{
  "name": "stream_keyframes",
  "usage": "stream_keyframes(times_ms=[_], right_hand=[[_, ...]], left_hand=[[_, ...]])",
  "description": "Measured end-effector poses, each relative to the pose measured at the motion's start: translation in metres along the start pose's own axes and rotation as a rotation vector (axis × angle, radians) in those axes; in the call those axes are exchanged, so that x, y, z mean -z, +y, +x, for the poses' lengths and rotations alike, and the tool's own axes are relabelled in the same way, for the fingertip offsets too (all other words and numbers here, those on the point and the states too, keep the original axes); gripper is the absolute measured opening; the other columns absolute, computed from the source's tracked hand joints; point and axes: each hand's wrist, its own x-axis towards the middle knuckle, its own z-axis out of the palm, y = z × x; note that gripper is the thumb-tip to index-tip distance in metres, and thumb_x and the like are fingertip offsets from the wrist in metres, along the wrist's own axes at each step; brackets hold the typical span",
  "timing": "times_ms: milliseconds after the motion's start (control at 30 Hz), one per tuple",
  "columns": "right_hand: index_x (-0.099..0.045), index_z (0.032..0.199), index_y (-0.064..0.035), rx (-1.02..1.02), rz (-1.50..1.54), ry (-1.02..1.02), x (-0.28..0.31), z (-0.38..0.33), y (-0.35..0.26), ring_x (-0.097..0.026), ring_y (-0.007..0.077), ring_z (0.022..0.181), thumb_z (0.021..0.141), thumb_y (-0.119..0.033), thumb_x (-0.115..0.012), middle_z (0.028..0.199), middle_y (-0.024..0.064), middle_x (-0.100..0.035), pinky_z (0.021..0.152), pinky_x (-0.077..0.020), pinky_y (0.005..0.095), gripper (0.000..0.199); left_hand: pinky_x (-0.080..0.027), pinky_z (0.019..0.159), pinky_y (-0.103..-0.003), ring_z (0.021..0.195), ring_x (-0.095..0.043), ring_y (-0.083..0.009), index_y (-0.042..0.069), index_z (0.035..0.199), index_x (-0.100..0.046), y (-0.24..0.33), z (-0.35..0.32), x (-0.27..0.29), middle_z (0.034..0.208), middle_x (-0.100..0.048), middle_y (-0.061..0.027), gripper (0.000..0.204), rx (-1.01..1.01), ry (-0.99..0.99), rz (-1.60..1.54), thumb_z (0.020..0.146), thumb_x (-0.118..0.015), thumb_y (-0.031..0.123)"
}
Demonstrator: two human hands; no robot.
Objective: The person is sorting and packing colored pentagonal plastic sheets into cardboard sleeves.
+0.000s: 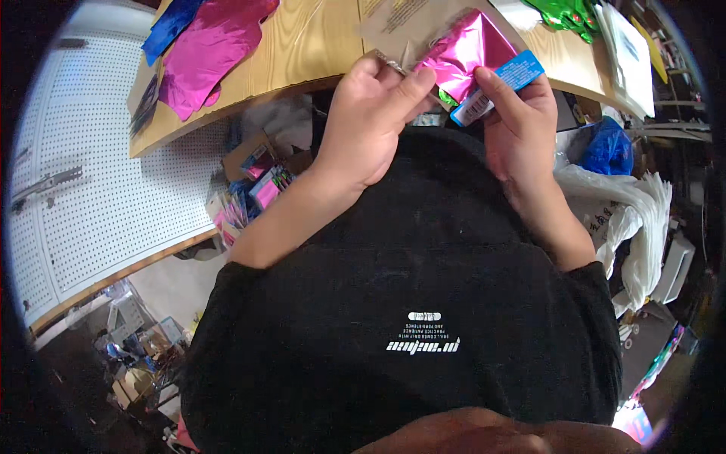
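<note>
Black shirt cloth (423,303) fills the view closest to me, below my hands. At far left hangs a white pegboard wall (98,174); beside it the pale wooden surface (302,45) carries flat blue and magenta foil sheets (204,45). My left hand (370,121) pinches an edge of the crumpled magenta foil balloon (465,53) over the surface's near edge. My right hand (518,125) grips its blue-and-white card tag (499,87). White plastic bags (635,219) lie rightmost.
</note>
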Motion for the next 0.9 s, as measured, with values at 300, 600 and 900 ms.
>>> stream_keyframes(times_ms=[300, 600, 900], right_hand=[[-0.066, 0.118, -0.0024, -0.033, -0.028, -0.008, -0.004, -0.003, 0.000, -0.075, 0.0187, 0.094, 0.096, 0.005, -0.070, 0.104, 0.0093, -0.075, 0.083, -0.0616, 0.0351, 0.023], [-0.064, 0.117, -0.0018, 0.134, -0.132, 0.027, -0.005, -0.006, 0.003, -0.074, 0.0169, 0.093, 0.093, 0.009, -0.073, 0.104, 0.0100, -0.075, 0.085, -0.0602, 0.0326, 0.028], [-0.062, 0.115, -0.0004, 0.254, -0.170, 0.043, -0.013, -0.013, 0.009, -0.073, 0.0146, 0.092, 0.091, 0.008, -0.077, 0.104, 0.0096, -0.075, 0.086, -0.0584, 0.0287, 0.030]], left_hand=[[-0.058, 0.088, -0.027, 0.096, -0.071, -0.0124, -0.001, 0.122, -0.062, -0.006, 0.011, 0.002, 0.117, -0.072, -0.0092, 0.033, -0.170, -0.069, 0.198, 0.093, -0.079, 0.002], [-0.058, 0.081, -0.034, 0.088, -0.071, -0.0200, 0.000, 0.119, -0.063, -0.018, 0.030, 0.004, 0.104, -0.071, -0.0090, 0.038, -1.039, 0.370, 0.679, 0.087, -0.083, 0.006], [-0.059, 0.080, -0.039, 0.088, -0.070, -0.0291, 0.003, 0.119, -0.067, 0.000, 0.035, 0.015, 0.100, -0.068, -0.0103, 0.039, -1.313, 0.009, 1.366, 0.082, -0.082, 0.006]])
